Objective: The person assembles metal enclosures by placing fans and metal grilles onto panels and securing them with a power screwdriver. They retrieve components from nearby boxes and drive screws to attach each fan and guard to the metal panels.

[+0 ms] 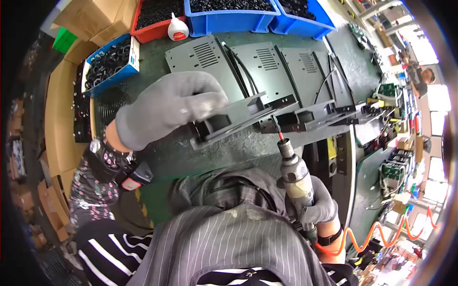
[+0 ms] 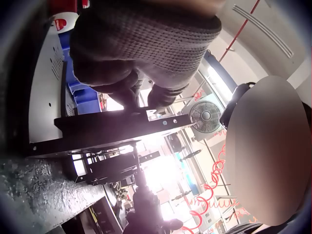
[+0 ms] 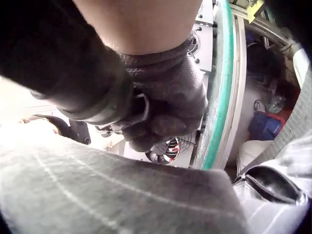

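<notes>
In the head view my left hand [image 1: 167, 105], in a grey glove, bends its fingers over the near end of a dark folded metal panel [image 1: 238, 117]. The left wrist view shows the left fingertips right at the panel's upper edge [image 2: 117, 122], partly hidden there. My gloved right hand [image 1: 319, 202] grips a pneumatic screwdriver [image 1: 296, 178] from below. Its bit, with a red part [image 1: 280, 136], points up at a small black bracket [image 1: 269, 125] by the panel's right end. In the right wrist view the right hand [image 3: 165, 107] is curled, its tool mostly hidden by the sleeve.
Several grey slotted panels [image 1: 205, 57] with black cables lie behind on the green bench. Blue bins [image 1: 234, 21], a red bin [image 1: 155, 32] and a blue box [image 1: 112, 78] hold small black parts. A white squeeze bottle [image 1: 178, 29] stands among them. An orange coiled hose [image 1: 362, 245] trails right.
</notes>
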A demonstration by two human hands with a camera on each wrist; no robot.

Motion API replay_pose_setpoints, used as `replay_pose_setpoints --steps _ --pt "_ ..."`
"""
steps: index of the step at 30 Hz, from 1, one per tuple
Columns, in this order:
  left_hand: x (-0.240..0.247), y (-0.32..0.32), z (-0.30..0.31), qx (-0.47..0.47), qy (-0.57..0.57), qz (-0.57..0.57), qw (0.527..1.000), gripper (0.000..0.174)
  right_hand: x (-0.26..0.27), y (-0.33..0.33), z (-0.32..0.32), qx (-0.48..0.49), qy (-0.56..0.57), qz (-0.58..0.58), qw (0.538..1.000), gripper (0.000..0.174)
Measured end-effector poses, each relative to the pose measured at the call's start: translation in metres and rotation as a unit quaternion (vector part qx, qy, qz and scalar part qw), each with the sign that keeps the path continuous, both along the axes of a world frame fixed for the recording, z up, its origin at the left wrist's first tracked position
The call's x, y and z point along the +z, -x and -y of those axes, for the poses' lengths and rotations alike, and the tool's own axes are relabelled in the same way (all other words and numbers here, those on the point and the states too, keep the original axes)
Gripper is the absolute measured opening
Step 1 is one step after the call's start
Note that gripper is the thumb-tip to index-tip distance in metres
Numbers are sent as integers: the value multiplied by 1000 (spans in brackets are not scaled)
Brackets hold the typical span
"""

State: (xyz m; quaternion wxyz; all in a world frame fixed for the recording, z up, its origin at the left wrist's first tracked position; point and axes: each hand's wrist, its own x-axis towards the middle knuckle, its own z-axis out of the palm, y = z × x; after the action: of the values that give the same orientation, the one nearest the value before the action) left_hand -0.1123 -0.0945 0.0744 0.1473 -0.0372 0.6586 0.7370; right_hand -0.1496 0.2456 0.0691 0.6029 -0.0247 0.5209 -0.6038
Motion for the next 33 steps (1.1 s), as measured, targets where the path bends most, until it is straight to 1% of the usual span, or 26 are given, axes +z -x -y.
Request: replay_pose_setpoints --steps 1,2,3,4,5,7,8,9,10,11,12,13,14,16,18,21,23,24,26,29,30,31,32,33 --pt "2 -3 0 -9 10 6 1000 22 -4 0 0 8 5 5 1000 70" --pt "4 -7 -1 0 31 1 1000 28 -4 -2 2 3 9 -26 1000 71" --pt "5 -14 -2 9 51 -5 999 35 -2 -3 3 -7 19 -18 1000 71" --pt "-12 -28 -9 64 5 -34 997 49 -1 -5 4 -7 19 -31 999 73" --pt "-20 -35 -13 95 22 -64 993 56 -1 -5 5 -5 19 -45 999 74" --pt "-19 -40 -26 169 2 -56 984 57 -2 -5 2 25 17 -66 997 75" --pt "-21 -40 -28 162 10 -52 985 57 -1 -5 1 42 24 -79 996 72" --pt "-23 -39 -29 208 36 -56 976 56 -1 -4 0 60 29 -95 993 70" --pt "-27 -40 -31 254 61 -60 963 56 -3 -7 0 55 33 -92 994 70" --pt "-31 -41 -33 250 64 -60 964 56 -8 -9 1 47 33 -85 995 66" --pt "-37 -42 -35 262 -6 -93 961 43 -14 -10 1 41 34 -79 995 63" --pt "-39 -42 -38 272 -76 -126 951 30 -27 -11 -1 33 38 -48 998 57" --pt "-39 -40 -45 306 -62 -114 943 28 -36 -11 3 22 34 -64 997 55" --pt "-39 -41 -44 302 -63 -106 945 28 -52 -8 9 7 33 -77 996 52" --pt "-41 -43 -43 304 -62 -93 946 28 -65 -5 13 27 45 -76 996 50" --pt "-46 -43 -40 297 -67 -109 946 31 -74 -5 20 9 74 -72 995 50" --pt "-50 -43 -42 296 -90 -138 941 30 -73 -3 20 16 78 -92 993 52" --pt "-55 -43 -39 297 -87 -139 941 30 -74 -2 18 35 83 -93 992 53" --pt "-63 -43 -33 271 -130 -135 944 29 -76 -2 20 56 93 -92 990 53" --pt "-56 -43 -40 268 -124 -121 948 27 -62 -2 24 142 72 -76 984 57" --pt "-64 -41 -38 264 -182 -93 943 26 -36 -1 33 204 25 -28 978 57" --pt "-65 -41 -42 266 -181 -95 942 26 -31 -9 41 218 76 -149 962 59" --pt "-65 -43 -48 283 -154 -88 943 26 -30 -16 48 268 100 -233 930 61" --pt "-65 -44 -50 296 -125 -83 943 25 -29 -21 52 311 122 -316 888 63"
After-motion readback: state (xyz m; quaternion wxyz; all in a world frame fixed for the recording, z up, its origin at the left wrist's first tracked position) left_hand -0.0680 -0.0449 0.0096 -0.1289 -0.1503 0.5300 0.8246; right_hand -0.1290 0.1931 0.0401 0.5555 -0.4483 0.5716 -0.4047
